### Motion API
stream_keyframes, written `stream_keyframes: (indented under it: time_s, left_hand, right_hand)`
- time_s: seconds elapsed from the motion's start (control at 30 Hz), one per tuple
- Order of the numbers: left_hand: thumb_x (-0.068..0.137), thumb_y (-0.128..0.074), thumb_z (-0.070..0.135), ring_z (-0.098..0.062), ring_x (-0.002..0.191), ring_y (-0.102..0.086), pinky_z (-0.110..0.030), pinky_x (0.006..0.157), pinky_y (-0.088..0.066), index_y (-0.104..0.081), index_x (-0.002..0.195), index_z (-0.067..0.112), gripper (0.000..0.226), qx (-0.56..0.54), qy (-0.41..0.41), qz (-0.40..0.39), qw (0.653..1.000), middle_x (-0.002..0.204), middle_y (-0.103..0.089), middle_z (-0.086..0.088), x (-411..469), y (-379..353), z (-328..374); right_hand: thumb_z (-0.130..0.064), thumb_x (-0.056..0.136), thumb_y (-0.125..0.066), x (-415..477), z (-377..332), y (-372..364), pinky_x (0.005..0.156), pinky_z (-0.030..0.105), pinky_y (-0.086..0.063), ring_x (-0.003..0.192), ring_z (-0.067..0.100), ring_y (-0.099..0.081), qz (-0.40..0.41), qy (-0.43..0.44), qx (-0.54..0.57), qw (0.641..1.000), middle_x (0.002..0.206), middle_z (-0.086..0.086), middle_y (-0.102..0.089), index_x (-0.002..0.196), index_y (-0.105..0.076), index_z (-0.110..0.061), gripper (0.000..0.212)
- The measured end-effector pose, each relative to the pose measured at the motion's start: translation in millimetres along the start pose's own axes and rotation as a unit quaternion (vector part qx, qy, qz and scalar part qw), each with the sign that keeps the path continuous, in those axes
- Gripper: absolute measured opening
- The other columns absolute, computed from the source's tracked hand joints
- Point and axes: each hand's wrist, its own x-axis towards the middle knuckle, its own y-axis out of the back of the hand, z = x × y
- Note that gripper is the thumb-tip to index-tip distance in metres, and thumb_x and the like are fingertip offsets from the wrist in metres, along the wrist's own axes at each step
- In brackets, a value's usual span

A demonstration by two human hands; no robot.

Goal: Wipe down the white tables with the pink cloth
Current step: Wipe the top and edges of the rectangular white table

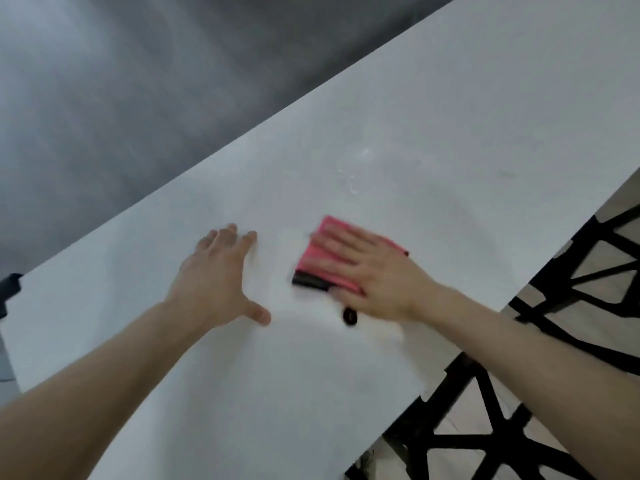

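The right hand (pixel 367 271), blurred, lies flat with straight fingers pressing on the folded pink cloth (pixel 317 259), holding nothing in a curl. The cloth has a black edge and rests on the white tabletop (pixel 415 133), about midway between its two long edges. Just beside it, the left hand (pixel 214 275) lies released, palm down, fingers spread on the bare surface. A grey floor (pixel 104 81) shows past the far edge; black-and-pale patterned flooring (pixel 595 268) shows past the near edge.
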Motion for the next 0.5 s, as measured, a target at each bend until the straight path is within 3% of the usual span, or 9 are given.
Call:
stream_keyframes:
  time_s: [0.03,0.1,0.17,0.2,0.27,0.33,0.4,0.43,0.5]
  left_hand:
    - [0.042,-0.099,0.078,-0.029,0.167,-0.016,-0.053,0.131,-0.033,-0.017,0.172,0.035,0.16,0.007,0.0,0.004,1.0,0.18,-0.014,0.0,0.0,0.5,0.8]
    - [0.04,-0.096,0.083,-0.029,0.159,-0.032,-0.05,0.124,-0.041,-0.026,0.166,0.035,0.152,0.037,-0.007,0.007,0.999,0.172,-0.027,0.001,0.8,3.7,2.6]
    - [0.043,-0.093,0.085,-0.028,0.138,-0.054,-0.046,0.109,-0.05,-0.04,0.157,0.037,0.134,0.062,-0.027,0.016,0.998,0.154,-0.047,0.004,11.0,16.1,-0.7]
    - [0.047,-0.092,0.084,-0.027,0.127,-0.061,-0.044,0.102,-0.052,-0.047,0.152,0.039,0.123,0.063,-0.039,0.021,0.997,0.144,-0.054,0.006,19.0,24.6,-4.6]
    - [0.057,-0.094,0.077,-0.026,0.121,-0.065,-0.042,0.097,-0.052,-0.052,0.15,0.04,0.109,0.056,-0.045,0.032,0.997,0.135,-0.06,0.009,35.6,45.7,-14.3]
    - [0.059,-0.097,0.072,-0.028,0.132,-0.059,-0.048,0.105,-0.052,-0.047,0.158,0.037,0.116,0.086,-0.036,0.037,0.995,0.145,-0.056,0.003,53.2,60.4,-26.4]
    - [0.05,-0.098,0.077,-0.033,0.147,-0.047,-0.055,0.114,-0.048,-0.034,0.166,0.034,0.139,0.118,-0.022,0.023,0.993,0.161,-0.042,-0.006,71.4,65.0,-32.6]
    - [0.043,-0.098,0.08,-0.035,0.152,-0.041,-0.058,0.117,-0.046,-0.027,0.168,0.034,0.151,0.12,-0.013,0.012,0.993,0.165,-0.035,-0.008,79.7,65.3,-33.8]
    - [0.03,-0.099,0.08,-0.038,0.153,-0.038,-0.062,0.116,-0.047,-0.018,0.17,0.033,0.168,0.1,-0.002,-0.009,0.995,0.162,-0.032,-0.01,93.7,63.0,-37.5]
  right_hand:
    - [-0.053,0.114,-0.038,10.9,41.3,15.5,0.137,0.047,-0.01,0.169,0.028,-0.009,-0.001,-0.106,-0.017,0.994,0.18,0.003,-0.022,0.171,-0.03,-0.035,0.06]
    - [-0.057,0.112,-0.024,26.5,109.3,38.9,0.136,0.043,-0.002,0.169,0.027,-0.005,0.002,-0.32,-0.035,0.947,0.181,0.006,-0.015,0.173,-0.021,-0.03,0.067]
    - [-0.052,0.113,-0.023,41.7,116.3,36.8,0.136,0.042,0.004,0.169,0.027,-0.001,0.02,-0.414,-0.026,0.91,0.182,0.011,-0.006,0.174,-0.017,-0.022,0.068]
    - [-0.048,0.114,-0.025,48.3,91.3,27.0,0.136,0.043,0.002,0.169,0.03,-0.004,0.033,-0.397,-0.034,0.916,0.182,0.014,-0.008,0.174,-0.02,-0.019,0.067]
    - [-0.047,0.114,-0.03,54.3,8.1,-1.4,0.136,0.047,-0.002,0.168,0.033,-0.01,0.061,-0.25,-0.024,0.966,0.18,0.015,-0.018,0.171,-0.031,-0.019,0.064]
    - [-0.051,0.113,-0.037,45.5,-65.3,-23.8,0.137,0.049,-0.005,0.169,0.028,-0.009,0.029,-0.026,0.02,0.999,0.181,0.008,-0.018,0.169,-0.036,-0.028,0.061]
    - [-0.054,0.111,-0.046,43.2,-52.2,-16.9,0.137,0.047,-0.009,0.169,0.023,-0.009,0.001,0.069,0.033,0.997,0.181,0.001,-0.019,0.168,-0.039,-0.032,0.061]
    - [-0.055,0.11,-0.048,48.8,-15.6,-6.7,0.137,0.044,-0.009,0.169,0.023,-0.01,0.014,0.035,0.02,0.999,0.18,0.0,-0.021,0.168,-0.039,-0.032,0.063]
    - [-0.056,0.111,-0.042,59.5,74.2,19.6,0.137,0.038,-0.003,0.169,0.022,-0.008,0.038,-0.196,-0.012,0.98,0.18,0.001,-0.021,0.171,-0.032,-0.032,0.065]
